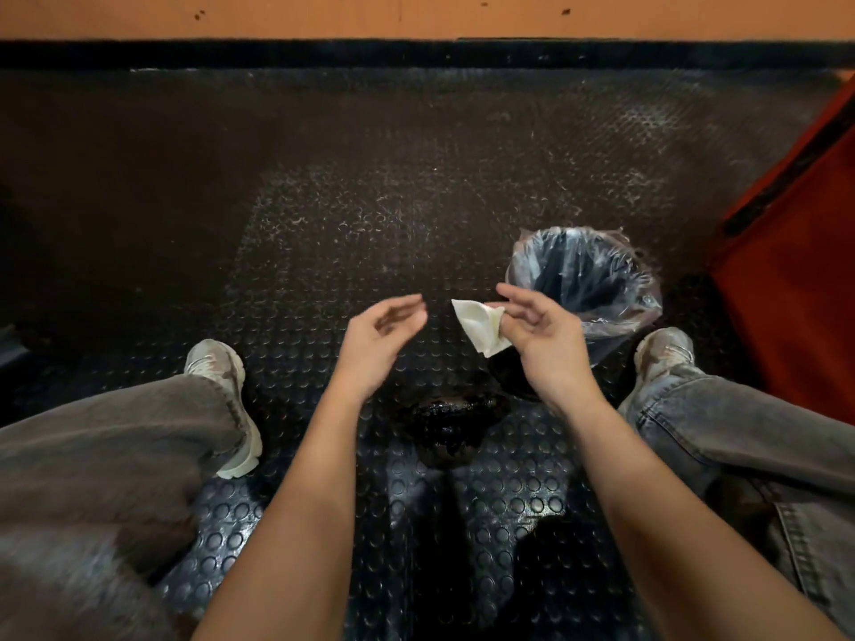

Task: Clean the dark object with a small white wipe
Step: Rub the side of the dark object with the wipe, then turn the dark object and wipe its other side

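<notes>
We see a black studded floor mat, a small bin lined with clear plastic, grey jeans and two worn pale shoes (one each side).

Bare forearms, faded grey jeans, scuffed, perhaps mud-stained, whitish sneakers with chunky soles.

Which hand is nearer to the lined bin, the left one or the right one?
Right. The right hand, pinching the white wipe, overlaps the lined bin at its near rim. The left hand is empty, off to the bin's left.
</notes>
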`<state>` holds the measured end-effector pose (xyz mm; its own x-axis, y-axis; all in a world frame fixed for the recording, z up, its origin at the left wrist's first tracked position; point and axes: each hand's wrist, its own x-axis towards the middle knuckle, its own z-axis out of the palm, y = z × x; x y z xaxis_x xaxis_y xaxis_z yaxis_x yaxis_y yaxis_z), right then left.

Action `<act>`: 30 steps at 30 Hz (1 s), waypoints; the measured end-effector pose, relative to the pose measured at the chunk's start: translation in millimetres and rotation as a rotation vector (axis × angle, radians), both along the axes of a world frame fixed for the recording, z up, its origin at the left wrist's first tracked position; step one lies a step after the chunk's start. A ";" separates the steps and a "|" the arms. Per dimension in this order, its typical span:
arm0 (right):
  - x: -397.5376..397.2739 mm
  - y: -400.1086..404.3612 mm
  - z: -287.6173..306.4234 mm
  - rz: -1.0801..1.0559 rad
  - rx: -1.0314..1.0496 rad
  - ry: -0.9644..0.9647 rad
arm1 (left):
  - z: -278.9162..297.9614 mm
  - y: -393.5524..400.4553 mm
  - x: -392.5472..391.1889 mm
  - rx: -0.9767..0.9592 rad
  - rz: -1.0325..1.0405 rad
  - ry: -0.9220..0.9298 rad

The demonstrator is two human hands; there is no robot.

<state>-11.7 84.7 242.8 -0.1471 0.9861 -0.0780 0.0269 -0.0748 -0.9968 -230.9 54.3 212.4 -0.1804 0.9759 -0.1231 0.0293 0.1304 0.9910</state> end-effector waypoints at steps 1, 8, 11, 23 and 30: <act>-2.7 4.7 5.2 0.002 0.009 0.021 | 15.6 3.0 2.4 0.067 -0.034 0.022; -17.1 23.8 39.8 0.050 0.097 0.024 | 86.6 12.2 5.8 0.329 -0.017 0.265; -22.6 22.3 47.9 0.018 0.138 -0.030 | 87.5 11.4 14.2 0.259 -0.016 0.345; -15.6 32.5 55.9 0.119 0.141 -0.037 | 72.1 19.1 8.2 0.072 -0.079 0.099; -4.7 33.1 51.4 0.266 0.222 -0.152 | 68.3 19.7 13.2 -0.019 -0.061 -0.208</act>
<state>-16.4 117.8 294.2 -0.4038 0.9101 0.0925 0.1649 0.1719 -0.9712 -217.7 74.0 280.7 -0.0898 0.9813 -0.1702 -0.1667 0.1537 0.9740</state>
